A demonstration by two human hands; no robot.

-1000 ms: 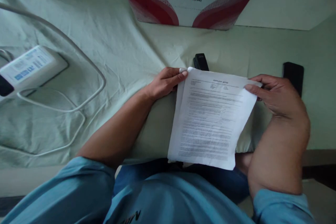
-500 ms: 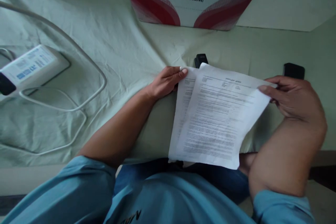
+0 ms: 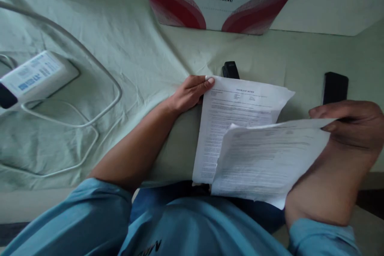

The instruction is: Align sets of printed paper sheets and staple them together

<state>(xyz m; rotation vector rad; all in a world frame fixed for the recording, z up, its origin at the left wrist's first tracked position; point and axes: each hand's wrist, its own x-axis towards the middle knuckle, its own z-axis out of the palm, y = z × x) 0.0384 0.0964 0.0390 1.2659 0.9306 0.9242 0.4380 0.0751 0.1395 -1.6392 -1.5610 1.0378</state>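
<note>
My left hand [image 3: 192, 92] pinches the upper left corner of a printed paper sheet [image 3: 229, 106], thumb on top. That sheet hangs in front of me over the table edge, headed by a line of larger print. In my right hand [image 3: 351, 122], closed at its upper right corner, is a second printed sheet [image 3: 270, 164]. This one tilts and curls, overlapping the lower right part of the first sheet. Just beyond the first sheet's top edge lies a black stapler-like object [image 3: 231, 70], partly covered by the paper.
A black phone-like object [image 3: 335, 87] lies beyond my right hand. On the green cloth [image 3: 144, 56] at left sit a white box-shaped device [image 3: 42, 74] and a looping grey cable [image 3: 99, 76]. A red and white water carton [image 3: 216, 12] stands at the back.
My right hand has moved right and toward me, drawing its sheet off the other one. More of the first sheet's print now shows. My left hand stays in place.
</note>
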